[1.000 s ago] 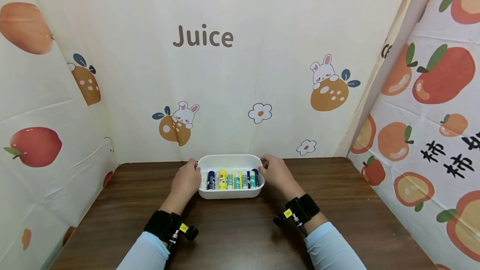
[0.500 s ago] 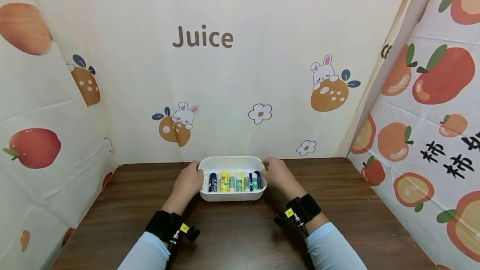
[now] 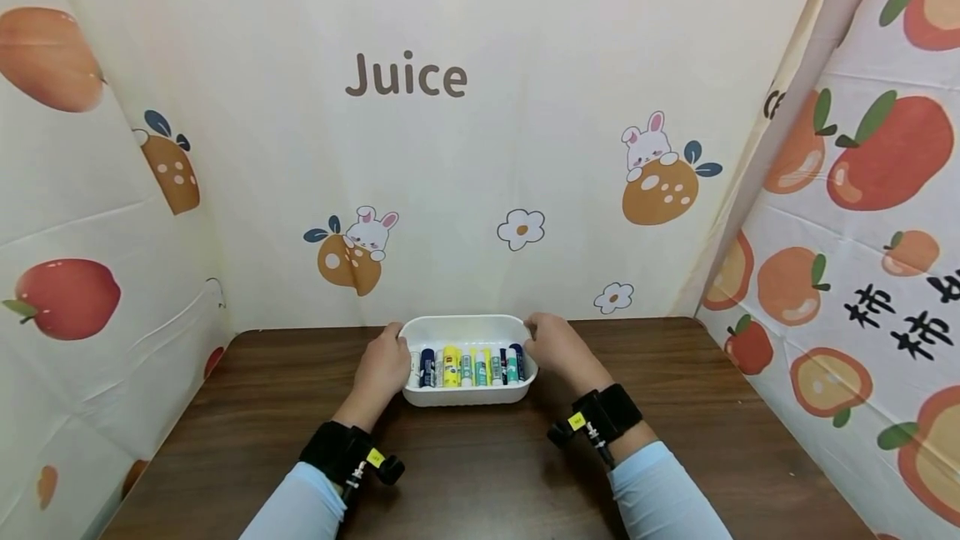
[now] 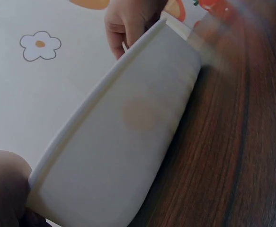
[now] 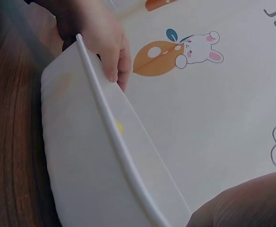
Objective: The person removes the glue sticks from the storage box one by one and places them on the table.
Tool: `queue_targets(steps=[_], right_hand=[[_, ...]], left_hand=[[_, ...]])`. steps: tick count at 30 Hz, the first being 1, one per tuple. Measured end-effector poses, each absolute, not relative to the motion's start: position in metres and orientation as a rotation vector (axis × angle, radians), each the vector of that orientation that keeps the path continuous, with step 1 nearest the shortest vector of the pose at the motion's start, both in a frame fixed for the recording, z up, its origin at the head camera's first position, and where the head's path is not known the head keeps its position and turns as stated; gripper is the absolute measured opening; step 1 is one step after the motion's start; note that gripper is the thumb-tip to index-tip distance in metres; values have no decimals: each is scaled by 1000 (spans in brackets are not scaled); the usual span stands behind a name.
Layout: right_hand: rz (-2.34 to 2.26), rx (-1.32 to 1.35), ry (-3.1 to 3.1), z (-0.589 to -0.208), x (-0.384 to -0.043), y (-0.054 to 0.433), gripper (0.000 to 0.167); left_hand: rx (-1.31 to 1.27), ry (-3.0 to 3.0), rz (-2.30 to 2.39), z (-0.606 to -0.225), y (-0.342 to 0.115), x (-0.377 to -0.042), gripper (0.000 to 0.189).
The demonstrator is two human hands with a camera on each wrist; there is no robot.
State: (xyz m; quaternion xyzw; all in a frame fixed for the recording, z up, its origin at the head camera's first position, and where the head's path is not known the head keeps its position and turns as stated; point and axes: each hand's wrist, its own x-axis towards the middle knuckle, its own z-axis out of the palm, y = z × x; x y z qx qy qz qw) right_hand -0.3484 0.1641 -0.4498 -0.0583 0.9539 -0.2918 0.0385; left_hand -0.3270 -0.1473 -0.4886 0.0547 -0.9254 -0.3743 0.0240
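Observation:
A white rectangular tray (image 3: 470, 397) stands near the far edge of the table, with a row of several small capped tubes (image 3: 451, 367) in it, yellow, navy, white and green, like glue sticks. My left hand (image 3: 382, 365) grips its left end, and my right hand (image 3: 558, 347) holds the right end. In the left wrist view the outer wall of the tray (image 4: 109, 137) is close up. The right wrist view shows the fingers of the left hand (image 5: 104, 38) reaching over the rim. The tubes are mostly hidden behind the walls in both wrist views.
The dark wooden table (image 3: 480, 473) spreads in front of the tray and to both sides. A pale printed cloth (image 3: 450, 157) hangs right behind the table's far edge, and more fruit-patterned cloth (image 3: 847, 273) closes off the sides. Each wrist wears a black strap with a small camera (image 3: 600, 415).
The tray has shifted slightly to the right and a little nearer, and both hands have kept their grip on its ends. The tubes have moved along with it.

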Motion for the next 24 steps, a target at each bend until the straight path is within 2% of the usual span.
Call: queue_targets(steps=[8,15,24], right_hand=[[-920,-305,3000,-435,-342,131,34],[-917,-550,2950,-451,-336,98,40],[-835,-508,2969,-477,-332,86,50]], left_hand=[[186,-2851,-1157,-490,-147,-325,51],[182,-2857,-1153,-487,-147,-326,51],[181,-2862,-1168,-490,-146,-325,51]])
